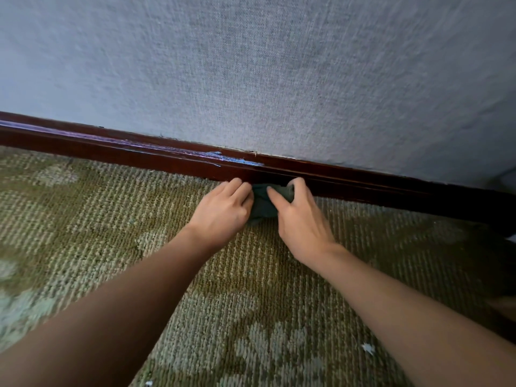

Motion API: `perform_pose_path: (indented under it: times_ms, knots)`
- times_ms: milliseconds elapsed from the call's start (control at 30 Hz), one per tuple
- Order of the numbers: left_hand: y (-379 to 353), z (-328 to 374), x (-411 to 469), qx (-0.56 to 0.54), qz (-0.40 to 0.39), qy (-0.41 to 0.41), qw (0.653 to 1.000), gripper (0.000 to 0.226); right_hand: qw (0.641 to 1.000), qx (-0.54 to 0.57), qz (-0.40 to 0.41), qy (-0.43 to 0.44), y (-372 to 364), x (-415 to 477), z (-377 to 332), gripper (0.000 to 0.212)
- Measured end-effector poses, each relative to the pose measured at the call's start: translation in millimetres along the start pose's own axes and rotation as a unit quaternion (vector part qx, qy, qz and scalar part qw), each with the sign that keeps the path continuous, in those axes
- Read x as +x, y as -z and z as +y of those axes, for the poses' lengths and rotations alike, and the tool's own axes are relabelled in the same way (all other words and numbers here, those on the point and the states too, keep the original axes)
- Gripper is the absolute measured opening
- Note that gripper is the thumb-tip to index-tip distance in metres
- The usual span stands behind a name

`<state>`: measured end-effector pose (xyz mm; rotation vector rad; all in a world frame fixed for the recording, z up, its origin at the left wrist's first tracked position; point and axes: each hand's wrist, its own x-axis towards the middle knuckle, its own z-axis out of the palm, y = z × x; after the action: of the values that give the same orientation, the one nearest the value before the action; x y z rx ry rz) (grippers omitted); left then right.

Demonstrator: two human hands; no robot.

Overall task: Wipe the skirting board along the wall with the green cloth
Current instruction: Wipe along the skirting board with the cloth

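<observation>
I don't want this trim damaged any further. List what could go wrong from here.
1. The green cloth is bunched small between the left hand and right hand, low on the skirting board; the strokes may miss its upper ledge.
2. A pale scraped patch sits on the board just left of the hands; rubbing there might lift more finish.
3. The cloth seems to reach the carpet, so it could drag fibres or grit onto the board.

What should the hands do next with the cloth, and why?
Probably slide the green cloth left along the skirting board. Both the left hand and right hand hold it bunched against the board's lower edge, and pale streaks show on the board just up and left of them.
</observation>
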<state>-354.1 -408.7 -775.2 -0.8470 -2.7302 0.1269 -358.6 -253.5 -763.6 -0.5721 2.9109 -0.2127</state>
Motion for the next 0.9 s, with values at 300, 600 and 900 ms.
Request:
perform_pose_path:
  times_ms: [300, 600, 900]
  knots:
    - [12.9, 10.9, 0.8, -0.006, -0.013, -0.025, 1.0, 0.022, 0.999, -0.04, -0.023, 0.006, 6.6, -13.2, 7.3, 0.055]
    - [20.0, 2.6, 24.2, 0.027, 0.024, -0.016, 0.999, 0.023, 0.999, -0.039, 0.025, -0.024, 22.4, -3.2, 16.4, 0.054]
    - [9.1, -11.2, 31.5, 0.01, 0.026, -0.011, 1.0, 0.026, 0.995, 0.041, 0.052, -0.076, 15.0, 18.6, 14.6, 0.037]
